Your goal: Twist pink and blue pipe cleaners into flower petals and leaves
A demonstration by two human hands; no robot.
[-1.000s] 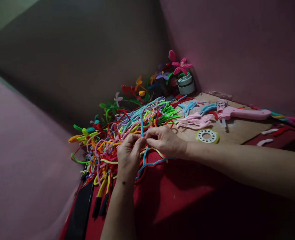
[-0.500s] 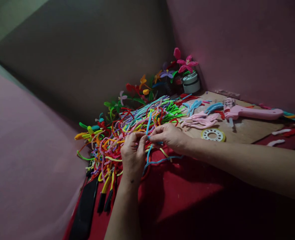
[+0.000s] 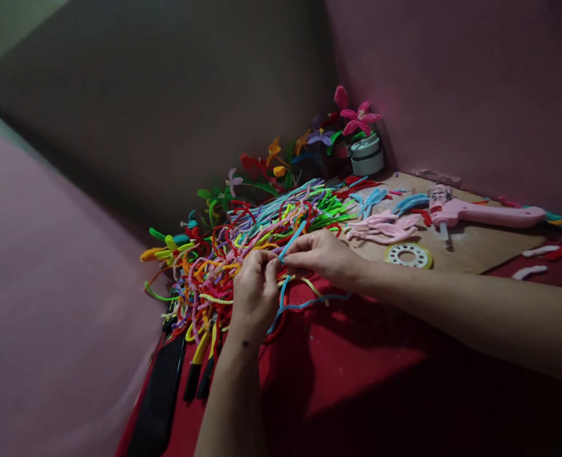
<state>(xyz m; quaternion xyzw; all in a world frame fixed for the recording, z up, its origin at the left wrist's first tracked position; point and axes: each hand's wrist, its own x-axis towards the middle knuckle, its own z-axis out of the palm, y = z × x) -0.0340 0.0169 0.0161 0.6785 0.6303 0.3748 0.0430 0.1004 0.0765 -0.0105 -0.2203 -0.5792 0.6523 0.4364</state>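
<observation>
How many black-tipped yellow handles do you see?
2: one handle, with a second handle just right of it, on the red tabletop, left of the left hand. The pile may hide more.

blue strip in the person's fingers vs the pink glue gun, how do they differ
The blue strip is pinched between the left hand and right hand; the glue gun lies on the brown board, neither hand touching it.
The strip is blue; the glue gun is mostly pink.
The strip is thin; the glue gun is much thicker, with a handle and nozzle.
Both are elongated.
</observation>
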